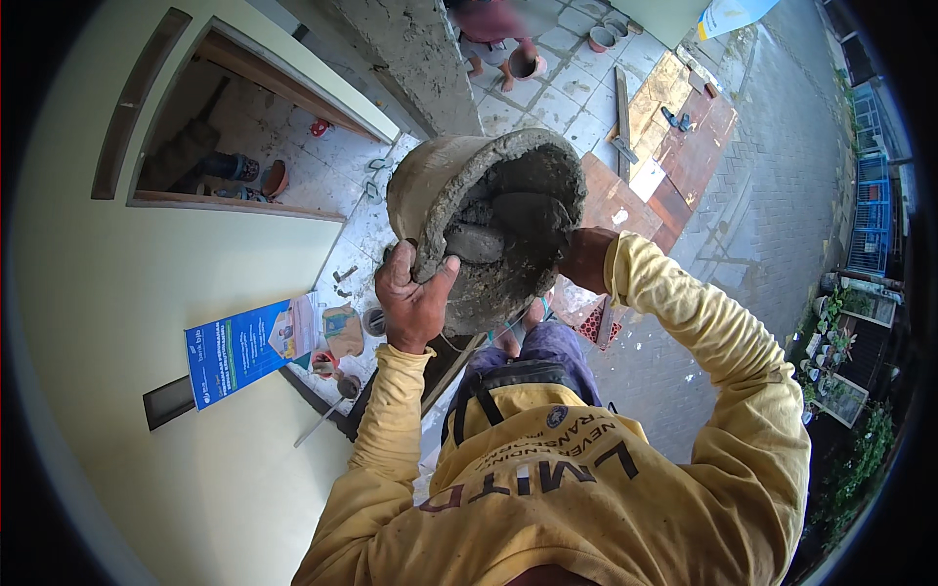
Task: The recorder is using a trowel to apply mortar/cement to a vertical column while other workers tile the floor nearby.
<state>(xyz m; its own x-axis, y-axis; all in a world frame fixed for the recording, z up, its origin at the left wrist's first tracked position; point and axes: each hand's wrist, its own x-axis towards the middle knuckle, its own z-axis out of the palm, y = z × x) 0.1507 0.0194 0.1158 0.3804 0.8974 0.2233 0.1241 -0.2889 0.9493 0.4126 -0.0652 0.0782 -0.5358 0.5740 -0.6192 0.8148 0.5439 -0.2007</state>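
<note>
A cement-caked bucket point(427, 186) is tilted in front of my chest, its mouth turned toward me. Wet grey mortar coats its rim and inside, and dark rounded shapes lie within that I cannot make out. My left hand point(415, 298) is closed on the near left of the rim, thumb and fingers on either side of the edge. At the right side of the bucket, my right hand point(586, 260) grips it, with most of its fingers hidden. A thin wire handle point(451, 344) hangs below the bucket.
Another person point(493, 29) with a small bucket point(525, 66) is on the tiled floor ahead. Wooden boards point(674, 127) lie to the right, with sandals point(675, 119) on them. A rough cement column point(410, 68) stands ahead; a blue banner point(249, 349) and a window opening point(259, 127) are left.
</note>
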